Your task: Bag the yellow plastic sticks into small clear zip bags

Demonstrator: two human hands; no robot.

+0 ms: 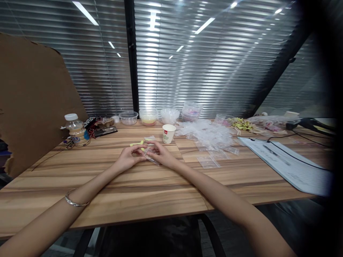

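My left hand (pixel 129 157) and my right hand (pixel 162 156) meet over the middle of the table. Between them is a small clear plastic bag (pixel 153 160). My right fingers pinch the bag from its right side. The fingers and thumb of my left hand curl in and close on its left edge. Just behind my fingertips lie thin yellow pieces (pixel 137 144), too small to make out in detail, partly hidden by my hands. A white paper cup (pixel 168 134) with a red label stands behind my right hand.
Loose clear bags (pixel 207 134) pile up on the right, near a clipboard (pixel 284 162) with paper and a pen. Clear plastic bowls (pixel 148 117) line the back. A bottle (pixel 76 131) and a cardboard panel (pixel 34 96) stand left. Black cables (pixel 302 126) lie at far right.
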